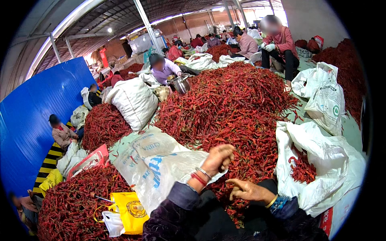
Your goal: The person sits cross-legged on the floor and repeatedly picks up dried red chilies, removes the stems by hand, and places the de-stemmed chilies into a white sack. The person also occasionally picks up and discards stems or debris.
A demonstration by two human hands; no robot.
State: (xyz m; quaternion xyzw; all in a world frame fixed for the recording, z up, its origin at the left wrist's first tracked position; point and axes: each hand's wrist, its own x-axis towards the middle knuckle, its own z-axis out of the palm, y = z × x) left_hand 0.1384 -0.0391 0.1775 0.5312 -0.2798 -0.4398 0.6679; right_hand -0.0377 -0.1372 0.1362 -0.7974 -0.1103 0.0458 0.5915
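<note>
A large heap of dried red chili peppers (229, 102) spreads before me, its near end running down between my knees. My left hand (217, 159), with a metal bangle and a red band at the wrist, is raised over the heap's near edge. Its fingers curl loosely, and whether anything lies within them is hidden. Lower and to the right, my right hand (248, 190) reaches over the chilies with its index finger extended; I see nothing in it. An open white woven sack (337, 168) with some chilies inside stands beside my right hand.
A flattened woven sack (156, 162) lies left of my hands. Beyond it are another chili pile (81, 195), a yellow bag (131, 212) and a full white sack (134, 101). People sit around the heap, one beside a metal pot (181, 84). Another printed sack (327, 99) stands at right.
</note>
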